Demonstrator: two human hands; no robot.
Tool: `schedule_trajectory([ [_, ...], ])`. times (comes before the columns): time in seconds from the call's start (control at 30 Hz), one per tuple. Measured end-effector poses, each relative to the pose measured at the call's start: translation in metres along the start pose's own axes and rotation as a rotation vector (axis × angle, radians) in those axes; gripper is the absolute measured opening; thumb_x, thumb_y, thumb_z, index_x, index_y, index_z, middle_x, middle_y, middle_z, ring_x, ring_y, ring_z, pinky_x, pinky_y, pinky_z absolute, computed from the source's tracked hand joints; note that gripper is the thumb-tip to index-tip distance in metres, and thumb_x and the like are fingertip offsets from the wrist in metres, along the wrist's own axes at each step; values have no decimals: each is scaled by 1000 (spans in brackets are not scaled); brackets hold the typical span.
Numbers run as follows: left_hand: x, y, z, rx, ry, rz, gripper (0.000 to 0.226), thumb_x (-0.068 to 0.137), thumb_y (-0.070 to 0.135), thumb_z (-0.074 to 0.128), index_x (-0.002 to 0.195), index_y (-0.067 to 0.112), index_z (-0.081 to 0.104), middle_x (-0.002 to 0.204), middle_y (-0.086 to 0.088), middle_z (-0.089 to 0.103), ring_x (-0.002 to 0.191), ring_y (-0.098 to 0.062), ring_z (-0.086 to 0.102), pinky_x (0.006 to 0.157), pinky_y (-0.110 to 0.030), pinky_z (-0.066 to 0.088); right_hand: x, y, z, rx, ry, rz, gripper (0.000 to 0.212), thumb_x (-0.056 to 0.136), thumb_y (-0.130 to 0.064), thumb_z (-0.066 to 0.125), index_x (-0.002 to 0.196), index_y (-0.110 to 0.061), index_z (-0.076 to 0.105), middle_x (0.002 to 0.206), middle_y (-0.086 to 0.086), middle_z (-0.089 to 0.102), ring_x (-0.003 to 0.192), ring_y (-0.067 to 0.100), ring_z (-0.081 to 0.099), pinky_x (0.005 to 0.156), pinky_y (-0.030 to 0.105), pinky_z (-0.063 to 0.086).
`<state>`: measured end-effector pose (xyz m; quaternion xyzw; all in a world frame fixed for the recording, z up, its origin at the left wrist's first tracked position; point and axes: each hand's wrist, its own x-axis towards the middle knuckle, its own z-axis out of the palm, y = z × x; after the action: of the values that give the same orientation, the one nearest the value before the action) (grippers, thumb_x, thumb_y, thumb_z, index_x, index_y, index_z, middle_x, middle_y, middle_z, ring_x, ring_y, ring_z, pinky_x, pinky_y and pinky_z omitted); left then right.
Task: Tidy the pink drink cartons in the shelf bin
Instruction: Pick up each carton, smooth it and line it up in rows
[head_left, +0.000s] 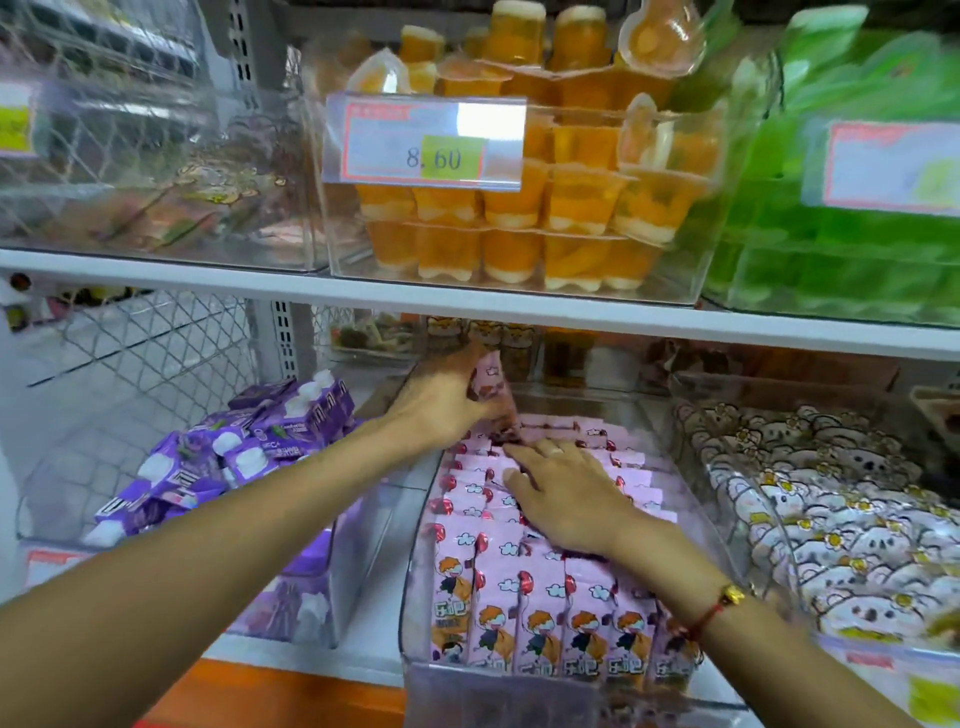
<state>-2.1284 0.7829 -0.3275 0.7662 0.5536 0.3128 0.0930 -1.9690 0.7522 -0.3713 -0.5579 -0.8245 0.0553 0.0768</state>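
Observation:
A clear plastic shelf bin (415, 587) on the lower shelf holds several rows of pink drink cartons (540, 618) printed with a cartoon child and red balloons. My left hand (447, 400) grips one pink carton (491, 382) that stands upright at the back of the bin. Spread flat, my right hand (561, 493) presses on the tops of the cartons in the middle rows. A red cord bracelet is on my right wrist.
A clear bin of purple cartons (249, 447) sits to the left, a bin of white cartoon packets (831, 509) to the right. The white shelf board (467, 306) above carries orange jelly cups (519, 228), a price tag and green packets (857, 223).

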Motion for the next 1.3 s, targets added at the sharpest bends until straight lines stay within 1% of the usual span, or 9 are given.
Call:
schedule_trajectory([
  [0.2,27,14,3,340,-405,-21,48,95,33,55,134,6,46,135,-17,50,118,-32,52,92,-32,42,-2,-1,0,-3,-1,-7,50,103,-40,25,149,-21,26,151,6,33,138,27,25,113,39,17],
  [0.27,31,18,6,352,-415,-17,52,93,29,59,138,11,41,138,-12,48,120,-29,51,95,-32,41,-2,-1,0,7,-4,-2,50,102,-40,25,149,-21,25,151,6,33,138,27,24,114,40,16],
  [0.37,31,18,9,388,-354,12,44,88,29,67,126,16,49,126,-6,57,104,-23,56,85,-30,46,-1,-1,0,35,-8,4,50,103,-38,24,150,-21,25,153,5,30,140,26,22,116,41,14],
  [0.43,31,14,13,506,-440,41,31,93,32,58,121,19,59,122,-4,63,102,-22,59,88,-31,48,-1,-1,-1,50,-6,3,49,103,-37,24,150,-22,26,154,4,30,141,25,22,117,42,14],
  [0.53,30,13,14,596,-544,55,32,100,26,45,128,26,60,129,-2,61,110,-23,58,98,-36,46,-1,-1,-6,80,-4,13,47,103,-36,26,148,-23,30,156,2,27,143,24,21,117,43,14],
  [0.67,28,16,3,515,-485,110,31,98,25,48,127,24,60,132,-1,56,116,-21,53,95,-31,44,-14,-3,-13,97,0,-6,49,102,-41,27,148,-24,30,158,2,22,144,23,17,117,41,14],
  [0.83,20,18,10,508,-590,105,30,98,24,49,124,17,61,126,-4,62,109,-24,59,92,-34,48,-40,-7,-4,-2,-93,-44,59,98,-57,23,150,-30,21,160,-2,12,147,19,6,120,42,2],
  [1.1,16,21,9,417,-228,50,17,95,28,56,106,17,63,114,-4,65,97,-21,59,82,-29,47,-41,-9,-4,-4,-48,-43,54,99,-54,23,147,-29,30,157,-1,24,145,19,16,119,42,7],
  [1.3,-3,29,2,-329,56,-175,12,97,23,53,98,13,59,112,-11,63,97,-22,60,83,-34,50,-41,-9,-4,28,-41,-39,53,99,-53,26,146,-29,33,156,0,26,144,21,19,118,44,12],
])
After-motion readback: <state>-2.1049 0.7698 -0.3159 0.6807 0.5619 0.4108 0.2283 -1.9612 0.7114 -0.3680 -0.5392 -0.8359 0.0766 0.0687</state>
